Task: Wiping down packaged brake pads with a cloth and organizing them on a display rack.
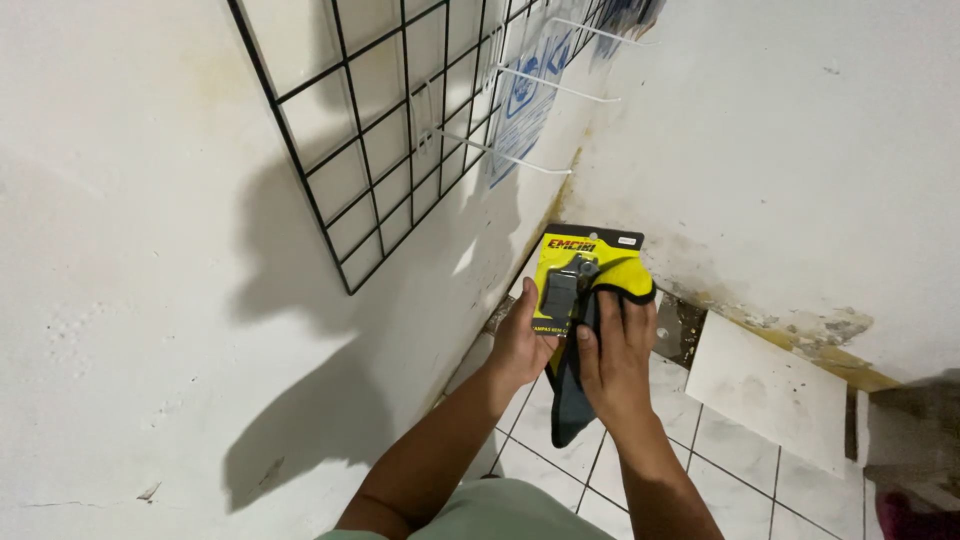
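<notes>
While held over the floor (760,470), pack (585,275) is being wiped.
Left hand (520,345) grasps pack; right hand (615,355) presses cloth (570,400) on it. Thin edge grip: hard rubbing could dislodge it.

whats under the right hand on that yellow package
A dark cloth lies under the right hand, pressed on the yellow package held by the left hand. The package's lower right is covered.

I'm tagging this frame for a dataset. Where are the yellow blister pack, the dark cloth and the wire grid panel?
yellow blister pack (570,262), head view, upper yellow card face.
dark cloth (568,405), head view, hanging lower end.
wire grid panel (405,130), head view, a black bar mid-panel.
</notes>
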